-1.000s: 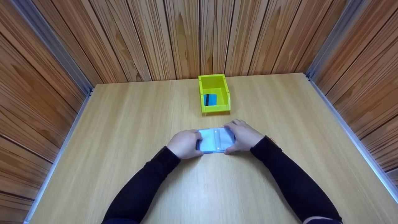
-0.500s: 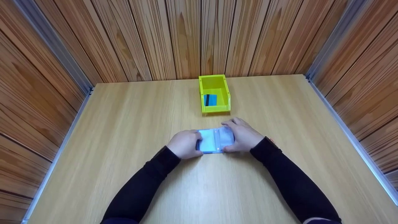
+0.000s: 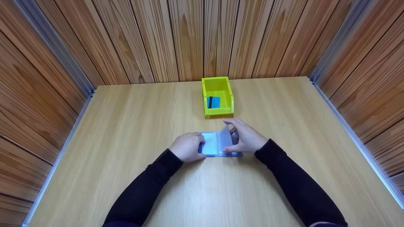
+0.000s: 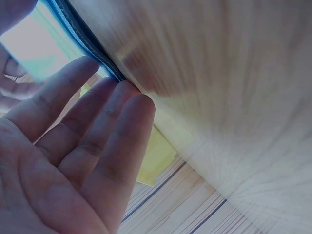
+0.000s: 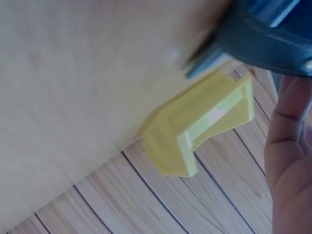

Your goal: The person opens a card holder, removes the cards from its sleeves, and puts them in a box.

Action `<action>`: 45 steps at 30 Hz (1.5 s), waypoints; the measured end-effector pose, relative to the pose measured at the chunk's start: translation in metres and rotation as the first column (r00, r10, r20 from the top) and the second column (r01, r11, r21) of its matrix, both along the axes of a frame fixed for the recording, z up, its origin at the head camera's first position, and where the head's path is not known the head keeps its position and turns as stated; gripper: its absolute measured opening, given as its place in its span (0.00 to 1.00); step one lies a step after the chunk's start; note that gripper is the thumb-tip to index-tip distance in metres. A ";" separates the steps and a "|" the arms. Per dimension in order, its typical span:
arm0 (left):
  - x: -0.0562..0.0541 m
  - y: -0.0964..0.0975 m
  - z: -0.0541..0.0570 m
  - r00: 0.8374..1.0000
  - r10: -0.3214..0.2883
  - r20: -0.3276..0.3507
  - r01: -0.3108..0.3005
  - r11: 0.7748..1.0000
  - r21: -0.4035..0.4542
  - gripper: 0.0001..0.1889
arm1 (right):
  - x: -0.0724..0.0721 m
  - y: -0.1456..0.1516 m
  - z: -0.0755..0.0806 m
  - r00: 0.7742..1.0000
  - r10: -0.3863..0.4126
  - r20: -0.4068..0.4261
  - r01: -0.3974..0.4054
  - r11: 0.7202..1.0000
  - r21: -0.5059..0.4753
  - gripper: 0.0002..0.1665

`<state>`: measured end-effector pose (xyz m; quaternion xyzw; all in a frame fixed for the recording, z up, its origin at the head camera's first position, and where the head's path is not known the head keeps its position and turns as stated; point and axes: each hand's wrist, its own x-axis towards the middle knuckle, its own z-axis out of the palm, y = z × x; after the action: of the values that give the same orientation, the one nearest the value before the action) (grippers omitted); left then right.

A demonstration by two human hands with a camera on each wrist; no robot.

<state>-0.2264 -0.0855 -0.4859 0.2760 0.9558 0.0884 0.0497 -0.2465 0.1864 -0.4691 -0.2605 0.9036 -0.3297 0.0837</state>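
Observation:
A card holder (image 3: 209, 145) with clear plastic sleeves lies spread on the table in the head view. Its dark cover (image 5: 265, 44), with a snap button, shows in the right wrist view. At the left end, my left hand (image 3: 187, 146) grips the holder between thumb and fingers; the left wrist view shows the fingertips against its dark edge. My right hand (image 3: 247, 137) holds a clear sleeve page (image 3: 225, 138) at the right half, thumb near the lower edge and index finger near the top. That page stands tilted up off the cover.
Beyond the hands, a yellow-green bin (image 3: 220, 111) stands near the wood-panelled back wall (image 3: 186, 41). Inside it lies a blue card (image 3: 216, 102) with a black stripe. Metal rails (image 3: 356, 135) run along the sides of the wooden table (image 3: 132, 116).
The right-hand sleeve page has lifted from lying flat to standing tilted, baring the dark cover beneath. My right hand's fingers have shifted slightly left; my left hand stays in place.

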 end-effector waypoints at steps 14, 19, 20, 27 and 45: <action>0.000 -0.001 -0.001 0.996 0.068 0.055 -0.074 0.992 0.105 0.42 | 0.017 -0.018 -0.002 0.986 0.166 -0.017 -0.164 0.982 0.094 0.50; -0.001 0.000 0.000 0.994 0.081 0.070 -0.086 0.993 0.079 0.44 | 0.021 -0.022 -0.003 0.974 0.221 -0.057 -0.200 0.949 0.244 0.35; -0.001 0.000 0.000 0.994 0.080 0.071 -0.085 0.994 0.073 0.43 | 0.022 -0.023 -0.002 0.974 0.219 -0.055 -0.198 0.945 0.259 0.35; 0.000 -0.001 0.000 0.997 0.063 0.048 -0.066 0.996 0.057 0.39 | 0.025 -0.024 -0.003 0.978 0.203 -0.038 -0.185 0.941 0.282 0.35; 0.000 -0.003 -0.003 1.000 0.013 -0.022 -0.011 0.997 0.077 0.35 | 0.029 -0.030 -0.004 0.971 0.240 -0.010 -0.231 0.946 0.228 0.36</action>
<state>-0.2260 -0.0888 -0.4887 0.2731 0.9538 0.1222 0.0276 -0.2177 0.1562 -0.4727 -0.3616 0.8989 -0.2076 0.1344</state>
